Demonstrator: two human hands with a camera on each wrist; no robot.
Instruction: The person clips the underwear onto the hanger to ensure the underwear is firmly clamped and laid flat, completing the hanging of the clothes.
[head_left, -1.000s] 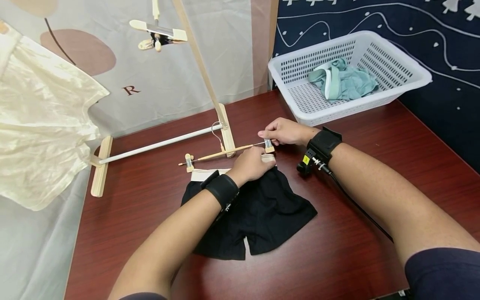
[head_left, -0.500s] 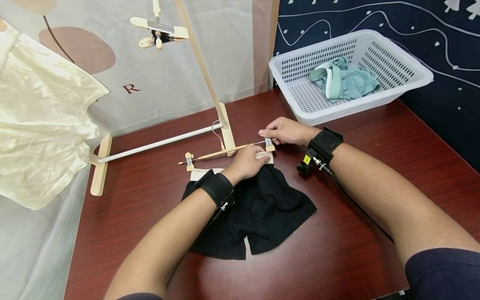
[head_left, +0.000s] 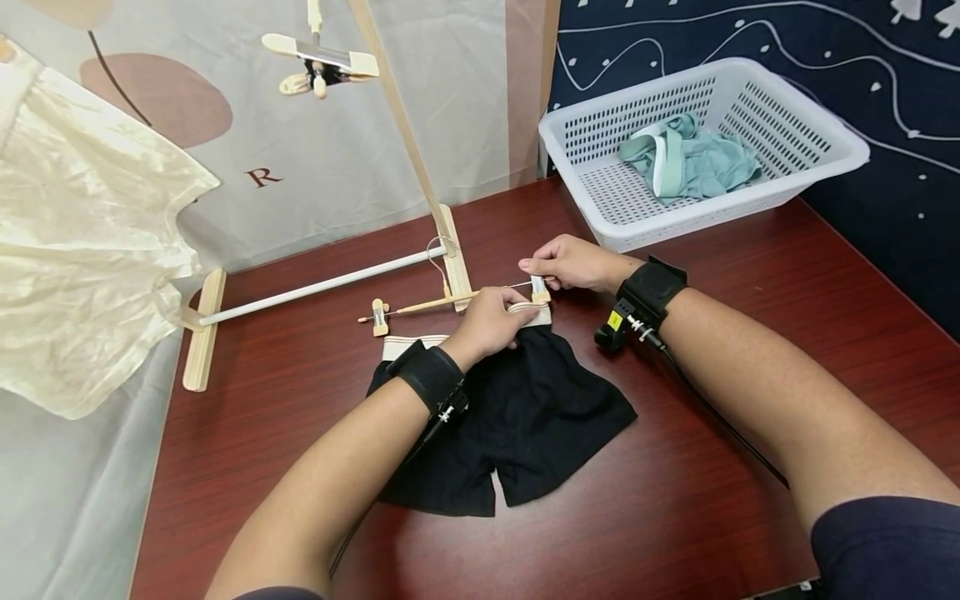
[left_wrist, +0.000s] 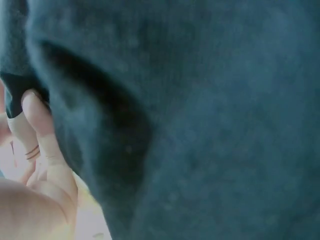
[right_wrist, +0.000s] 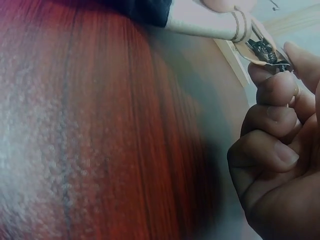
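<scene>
Left hand gripping cream waistband of black cotton shorts | right hand pinching wooden hanger clip just above waistband | dark red wooden table

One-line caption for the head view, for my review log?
Left hand holds the waistband of black shorts on a red-brown table while right hand pinches a wooden hanger clip.
</scene>
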